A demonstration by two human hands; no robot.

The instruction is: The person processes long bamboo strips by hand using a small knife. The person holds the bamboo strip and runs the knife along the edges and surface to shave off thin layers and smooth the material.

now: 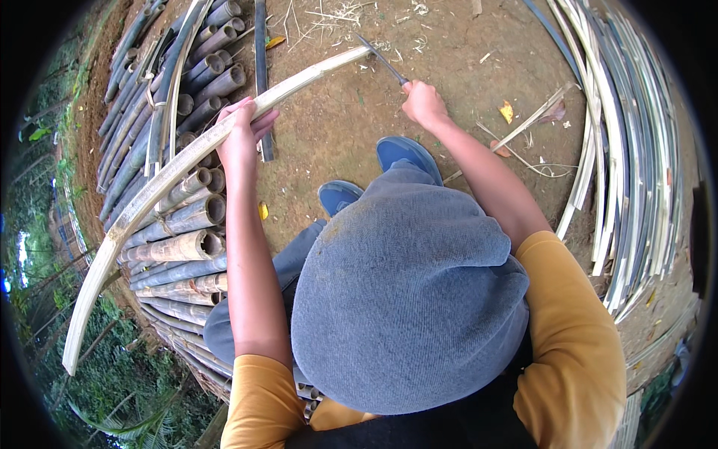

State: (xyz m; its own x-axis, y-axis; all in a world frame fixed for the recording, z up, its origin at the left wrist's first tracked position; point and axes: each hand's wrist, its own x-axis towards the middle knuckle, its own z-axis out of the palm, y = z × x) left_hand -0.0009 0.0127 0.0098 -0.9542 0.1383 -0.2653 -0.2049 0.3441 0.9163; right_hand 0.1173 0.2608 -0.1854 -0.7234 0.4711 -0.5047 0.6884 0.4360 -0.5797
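My left hand [243,138] is closed around the middle of a long, pale split bamboo strip [191,153]. The strip bows from the far middle down to the lower left. Fingertips show past its edge. In my right hand [425,105], a slim dark knife [385,62] is held by its handle. Its blade points forward and left, its tip by the strip's far end; I cannot tell whether they touch.
Bamboo poles [194,217] lie stacked on the left. Long bamboo strips [609,150] curve along the right. A dark strip [261,75] lies on the bare ground, with shavings [336,15] farther off. Blue shoes [407,156] and large grey-blue cloth [411,299] are between my arms.
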